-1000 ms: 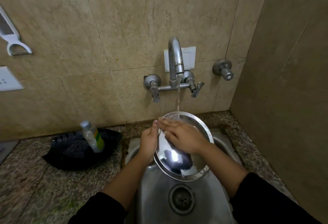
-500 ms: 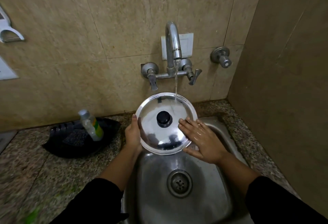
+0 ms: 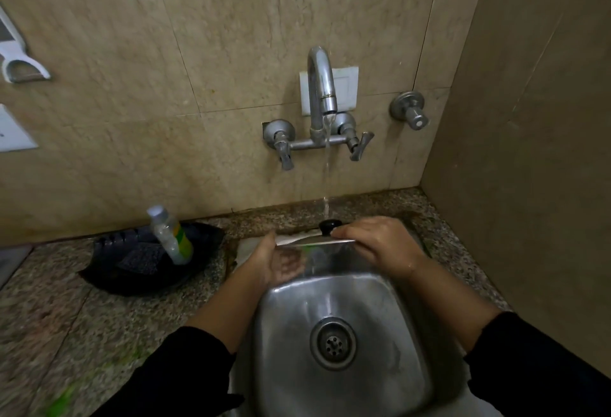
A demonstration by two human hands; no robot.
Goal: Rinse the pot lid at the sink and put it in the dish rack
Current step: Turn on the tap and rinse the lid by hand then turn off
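The steel pot lid is held almost flat over the back of the steel sink, seen nearly edge-on, its black knob facing up. Water from the wall tap falls onto the lid beside the knob. My left hand holds the lid's left rim, palm turned up beneath it. My right hand grips the right rim from above. No dish rack shows in this view.
A black tray with a scrub pad and a leaning soap bottle sits on the granite counter left of the sink. A second valve juts from the wall at the right. A side wall closes off the right.
The lid went from underside up, to facing me with its knob, to lying nearly flat under the stream. My right hand moved from its face onto the right rim.
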